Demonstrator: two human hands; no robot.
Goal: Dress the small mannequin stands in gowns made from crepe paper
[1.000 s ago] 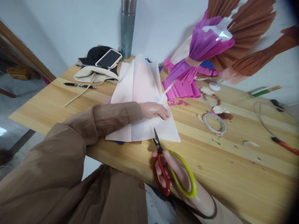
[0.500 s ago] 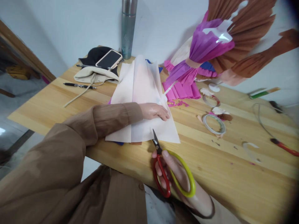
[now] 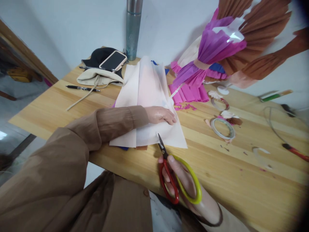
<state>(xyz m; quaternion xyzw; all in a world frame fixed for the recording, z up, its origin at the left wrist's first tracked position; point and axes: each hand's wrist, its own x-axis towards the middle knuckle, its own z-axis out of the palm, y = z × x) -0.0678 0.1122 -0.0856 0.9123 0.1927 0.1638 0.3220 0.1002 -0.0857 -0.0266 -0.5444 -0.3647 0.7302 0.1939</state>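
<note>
My left hand [image 3: 161,116] lies palm down on a sheet of white crepe-like paper [image 3: 123,129], fingers stretched towards its right edge. Other coloured sheets peek out beneath it, blue and brown at the near edge. My right hand [image 3: 177,172] grips scissors [image 3: 163,153] with a red handle and a yellow handle. Their dark blades point away from me over the near edge of the white paper, at its middle. Whether both blades have paper between them I cannot tell.
Behind the paper stand a metal bottle [image 3: 134,30] and a phone [image 3: 113,61] on a cloth bag [image 3: 94,77]. A pen [image 3: 82,88] lies at left. On the right are a purple-and-brown paper dress figure [image 3: 207,48], tape rolls [image 3: 233,132], scraps and a red-handled tool [image 3: 295,152].
The view has shifted slightly. The red scissor handle sits a little closer to the yellow one. My left hand stays in the same place on the paper.
</note>
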